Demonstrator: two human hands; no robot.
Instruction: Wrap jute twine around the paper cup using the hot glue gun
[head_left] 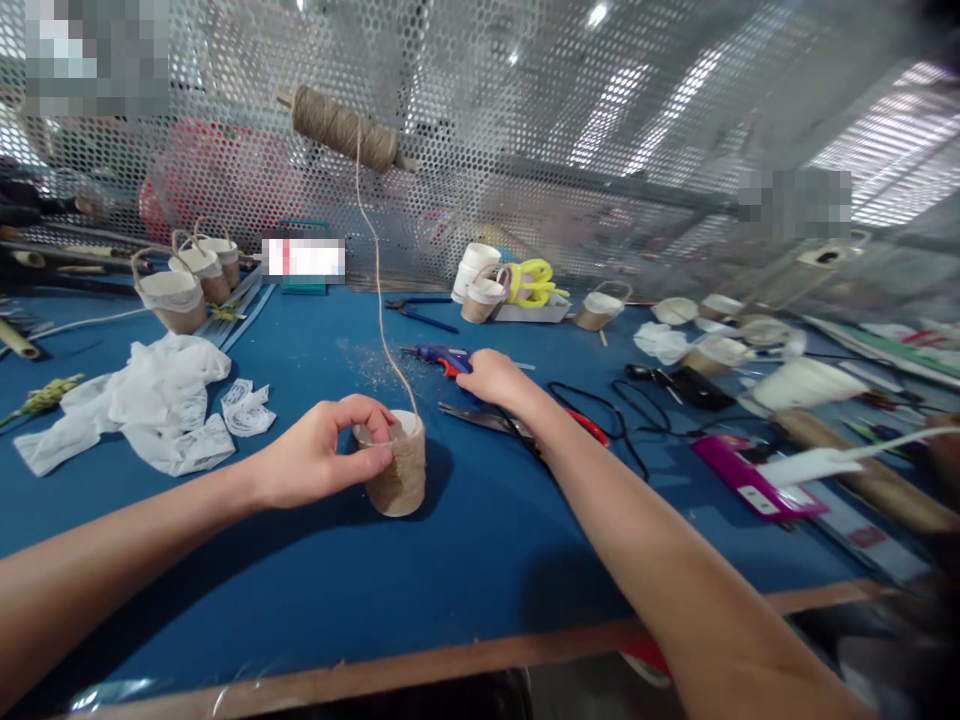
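My left hand (341,450) pinches the left rim of a small paper cup (401,475) wrapped in brown twine, thumb outside and fingers over the edge. The cup stands on the blue tabletop. A strand of twine (379,270) runs from its rim up to a spool (341,128) on a rod at the mesh screen. Farther right, my right hand (491,378) is closed round the handle of a blue hot glue gun (442,355), whose nozzle points left. Scissors (487,418) with red-and-black handles lie under my right forearm.
White lace fabric (150,395) lies at left, near finished little baskets (176,300). Pliers (424,312), stacked cups (476,270) and a yellow ribbon roll (532,282) are at the back. A black cable (615,405) and a purple power strip (754,475) lie at right.
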